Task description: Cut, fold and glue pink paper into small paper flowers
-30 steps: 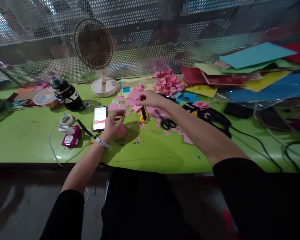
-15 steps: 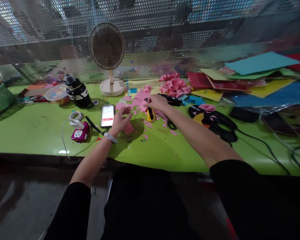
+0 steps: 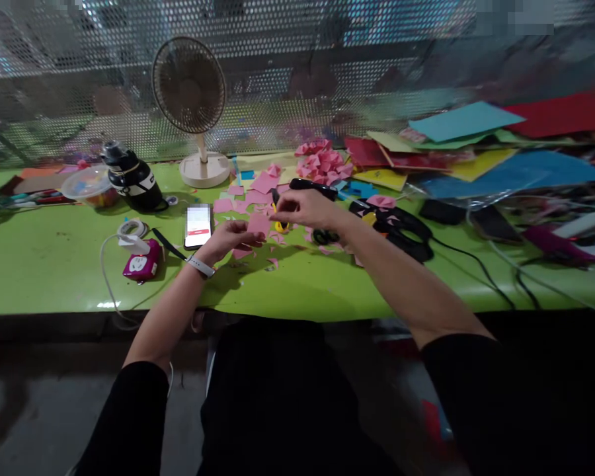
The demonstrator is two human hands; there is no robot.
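Between my hands is a small pink paper piece, its lower left edge pinched by my left hand. My right hand is beside the paper's upper right, fingers drawn together; what they hold, if anything, is too small to tell. Just behind and below those fingertips lies a yellow cutter, partly hidden. Pink scraps are scattered around both hands. Behind my right hand sits a heap of folded pink paper. Black-handled scissors lie under my right wrist.
A phone lies left of my left hand, near a purple power adapter. Farther back stand a black bottle and a fan. Coloured sheets are piled at the right, with cables in front.
The view has shifted right. My left hand has closed on a pink paper piece and raised it toward my right hand, which has moved off the cutter area slightly toward the paper.
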